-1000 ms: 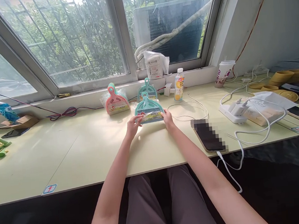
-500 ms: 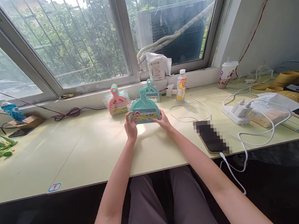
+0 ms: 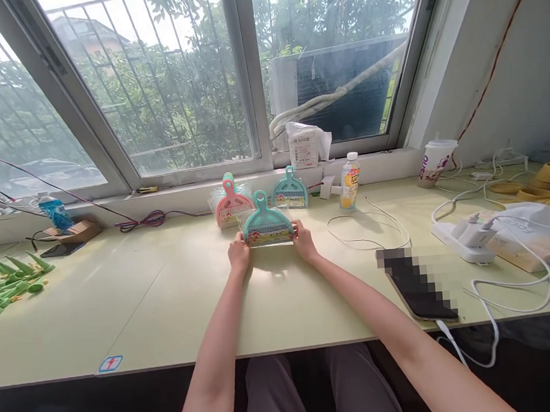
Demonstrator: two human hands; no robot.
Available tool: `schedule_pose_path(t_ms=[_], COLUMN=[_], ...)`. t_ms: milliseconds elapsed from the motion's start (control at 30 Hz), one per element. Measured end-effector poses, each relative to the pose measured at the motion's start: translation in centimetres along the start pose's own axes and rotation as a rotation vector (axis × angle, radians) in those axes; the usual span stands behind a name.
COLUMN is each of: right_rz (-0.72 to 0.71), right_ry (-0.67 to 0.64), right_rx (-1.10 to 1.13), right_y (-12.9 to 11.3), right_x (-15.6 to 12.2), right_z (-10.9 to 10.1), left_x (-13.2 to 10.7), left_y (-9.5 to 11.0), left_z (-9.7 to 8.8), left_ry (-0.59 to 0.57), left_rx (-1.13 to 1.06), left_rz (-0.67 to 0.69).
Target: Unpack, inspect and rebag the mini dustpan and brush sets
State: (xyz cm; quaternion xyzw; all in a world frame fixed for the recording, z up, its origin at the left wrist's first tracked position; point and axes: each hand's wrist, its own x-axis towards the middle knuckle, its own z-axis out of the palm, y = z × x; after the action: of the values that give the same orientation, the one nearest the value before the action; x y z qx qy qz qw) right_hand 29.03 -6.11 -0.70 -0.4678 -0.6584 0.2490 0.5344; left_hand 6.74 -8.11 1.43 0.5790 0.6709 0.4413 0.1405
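Observation:
Between my hands stands a teal mini dustpan and brush set [image 3: 267, 222] in clear plastic wrap, its handle loop pointing up. My left hand [image 3: 239, 253] grips its lower left edge. At the lower right edge, my right hand [image 3: 304, 240] is closed on the same set. Behind it to the left stands a pink dustpan and brush set [image 3: 231, 204], also wrapped, with a hint of green at the top. Another teal dustpan and brush set [image 3: 289, 189] leans near the sill, behind and to the right of the held one.
A juice bottle [image 3: 350, 181] and a looped thin cable lie right of the sets. Nearer are a phone [image 3: 417, 283] on a charging cord and a white power strip [image 3: 468, 241]. Green plant-like pieces [image 3: 9, 284] lie far left. The table's front edge [image 3: 173, 366] crosses below my forearms.
The camera view has tilted up and shifted left. My hands have moved the held set leftward relative to the rear teal set, which now shows more fully.

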Motion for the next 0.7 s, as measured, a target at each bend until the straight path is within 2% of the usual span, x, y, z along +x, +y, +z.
schedule_pose_path(t_ms=[100,200,333,467,700], right_rz=[-0.05,-0.086,-0.114,-0.148,-0.117], right_ry=[-0.063,-0.119,-0.148,-0.128,-0.114], right_rx=[-0.069,-0.199,-0.354,-0.438,-0.545], right_y=[-0.4,-0.9,-1.3,-0.8,0.4], right_x=[1.5,3.2,5.4,7.9,11.4], right_z=[2.7,5.3,8.0,10.3,13.0], left_x=[1.9,3.7,5.9,8.6,12.9], left_y=[-2.0,-3.7,-5.3,-6.7,-8.5], left_z=[-1.5,-2.9,-4.0,-3.9,-2.7], left_ry=[0.031,0.086,0.132,0.171,0.216], left_rx=[0.047,0.192,0.418,0.465,0.362], left_rz=[-0.007,0.0,0.092,0.111,0.048])
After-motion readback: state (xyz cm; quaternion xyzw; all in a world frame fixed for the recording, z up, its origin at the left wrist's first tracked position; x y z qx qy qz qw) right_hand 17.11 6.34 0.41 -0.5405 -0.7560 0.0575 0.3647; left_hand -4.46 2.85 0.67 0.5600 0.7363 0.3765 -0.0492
